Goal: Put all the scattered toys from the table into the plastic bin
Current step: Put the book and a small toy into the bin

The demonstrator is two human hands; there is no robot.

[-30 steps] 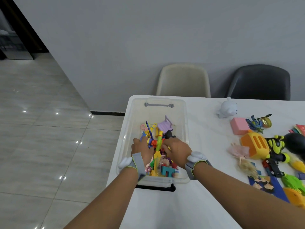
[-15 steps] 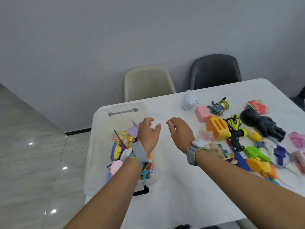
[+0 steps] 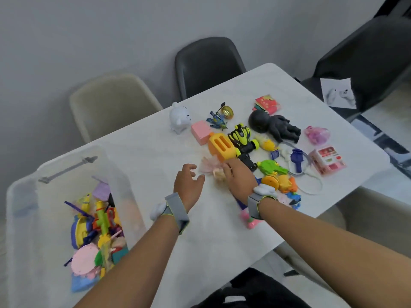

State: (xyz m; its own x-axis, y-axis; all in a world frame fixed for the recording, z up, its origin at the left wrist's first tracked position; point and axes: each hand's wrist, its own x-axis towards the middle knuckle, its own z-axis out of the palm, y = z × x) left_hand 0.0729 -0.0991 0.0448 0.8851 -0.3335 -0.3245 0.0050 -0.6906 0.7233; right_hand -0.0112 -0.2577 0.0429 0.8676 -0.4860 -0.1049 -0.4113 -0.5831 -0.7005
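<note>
A clear plastic bin stands at the table's left end and holds several colourful toys. My left hand hovers over the white table to the right of the bin, with its fingers apart and nothing in them. My right hand lies palm down, its fingertips touching a small doll in a pink dress. Beyond it are an orange toaster toy, a yellow-black car, a pink block, a white pig figure and a black baby doll.
More toys lie to the right: a green toy, a pink vending-machine toy, red booklets, a pink bag. A beige chair and a black chair stand behind the table. Another black chair holds a paper.
Both hands have left the bin and moved right across the table. My right hand has reached the doll in the pink dress. My view has swung right.
</note>
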